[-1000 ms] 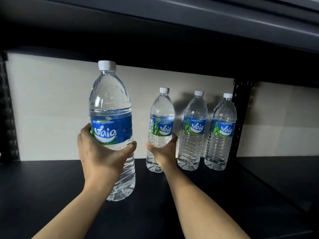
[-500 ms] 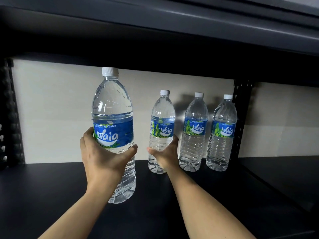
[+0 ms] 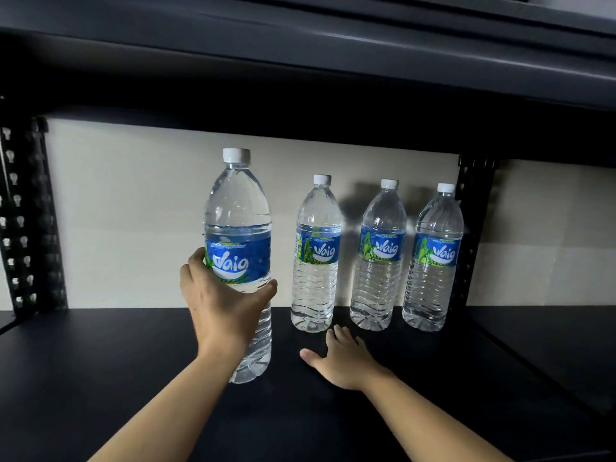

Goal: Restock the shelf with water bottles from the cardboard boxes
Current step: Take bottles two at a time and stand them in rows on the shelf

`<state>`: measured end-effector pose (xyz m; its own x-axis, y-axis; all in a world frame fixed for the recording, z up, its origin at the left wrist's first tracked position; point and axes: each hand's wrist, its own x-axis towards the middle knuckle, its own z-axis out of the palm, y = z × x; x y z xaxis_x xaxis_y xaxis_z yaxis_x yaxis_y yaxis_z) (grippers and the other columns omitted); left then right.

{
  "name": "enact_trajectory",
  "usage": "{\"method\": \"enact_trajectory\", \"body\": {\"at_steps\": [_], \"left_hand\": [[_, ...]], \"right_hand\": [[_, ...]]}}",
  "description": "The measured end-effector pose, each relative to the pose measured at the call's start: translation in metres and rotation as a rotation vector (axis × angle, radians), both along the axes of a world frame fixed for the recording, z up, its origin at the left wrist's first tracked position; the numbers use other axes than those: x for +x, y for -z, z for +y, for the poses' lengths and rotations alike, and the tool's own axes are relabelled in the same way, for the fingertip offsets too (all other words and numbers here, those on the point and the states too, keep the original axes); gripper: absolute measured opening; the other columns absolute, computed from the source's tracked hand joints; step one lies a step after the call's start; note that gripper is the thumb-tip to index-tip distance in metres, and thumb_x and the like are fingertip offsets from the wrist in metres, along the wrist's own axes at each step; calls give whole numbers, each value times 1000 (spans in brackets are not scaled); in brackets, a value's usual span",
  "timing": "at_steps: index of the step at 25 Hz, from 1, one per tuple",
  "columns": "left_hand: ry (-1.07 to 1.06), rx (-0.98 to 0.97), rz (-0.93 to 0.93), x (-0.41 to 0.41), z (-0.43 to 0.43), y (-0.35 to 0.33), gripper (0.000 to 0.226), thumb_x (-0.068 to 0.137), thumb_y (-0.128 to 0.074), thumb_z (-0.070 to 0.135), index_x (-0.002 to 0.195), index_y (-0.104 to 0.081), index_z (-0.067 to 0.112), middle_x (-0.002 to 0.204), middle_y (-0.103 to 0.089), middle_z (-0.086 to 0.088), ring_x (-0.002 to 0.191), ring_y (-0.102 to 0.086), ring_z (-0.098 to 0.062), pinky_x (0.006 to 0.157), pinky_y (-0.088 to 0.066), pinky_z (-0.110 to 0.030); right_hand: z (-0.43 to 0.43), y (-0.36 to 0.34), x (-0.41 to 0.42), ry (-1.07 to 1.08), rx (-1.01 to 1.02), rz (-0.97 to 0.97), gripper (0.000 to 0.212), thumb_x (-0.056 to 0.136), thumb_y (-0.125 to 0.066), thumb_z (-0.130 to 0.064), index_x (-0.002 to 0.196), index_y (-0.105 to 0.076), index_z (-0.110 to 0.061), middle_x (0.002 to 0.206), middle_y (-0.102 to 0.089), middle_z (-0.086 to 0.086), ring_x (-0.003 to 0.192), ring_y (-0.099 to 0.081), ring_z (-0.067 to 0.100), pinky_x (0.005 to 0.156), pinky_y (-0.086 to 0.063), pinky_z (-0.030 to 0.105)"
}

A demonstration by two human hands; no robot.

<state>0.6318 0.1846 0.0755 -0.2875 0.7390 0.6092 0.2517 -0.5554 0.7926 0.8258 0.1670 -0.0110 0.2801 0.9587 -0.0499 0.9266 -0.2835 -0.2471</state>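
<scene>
Dark metal shelving frames your view, a pale wall behind. Your left hand [image 3: 220,305] has its grip clamped round the held bottle [image 3: 238,261] just below the label, long axis upright, base over the shelf board [image 3: 100,368]. Your right hand [image 3: 343,361] lies flat and spread on the board, holding nothing. Outward, three bottles [image 3: 378,261] stand in a row at the back wall, to the right of the held one. The free slot lies behind it and left of the row, so your left hand is nearer.
</scene>
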Motion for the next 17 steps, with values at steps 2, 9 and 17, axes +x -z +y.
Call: {"method": "enact_trajectory", "body": {"at_steps": [2,9,17], "left_hand": [[1,-4,-11,10,3,3,92,54,-89,18,132,-41,12,123,-44,-5,117,-42,-19,93,-32,-20],[6,31,13,28,37,-2,90,55,-89,21,130,-39,14,122,-41,-1,117,-39,-18,93,-31,-20],[-42,-6,44,40,84,5,88,55,-88,24,128,-39,13,123,-41,-5,119,-37,-23,93,-33,-28]], "right_hand": [[-2,6,-5,14,35,-38,92,93,-25,-70,155,-8,-4,164,-1,10,151,3,21,121,0,41],[-2,12,-5,36,199,-32,90,90,-35,-69,153,-22,-6,163,-14,7,150,-7,17,122,-6,39],[-1,11,-3,30,181,-29,90,90,-33,-68,154,-19,-6,164,-10,7,151,-4,17,122,-3,39]]}}
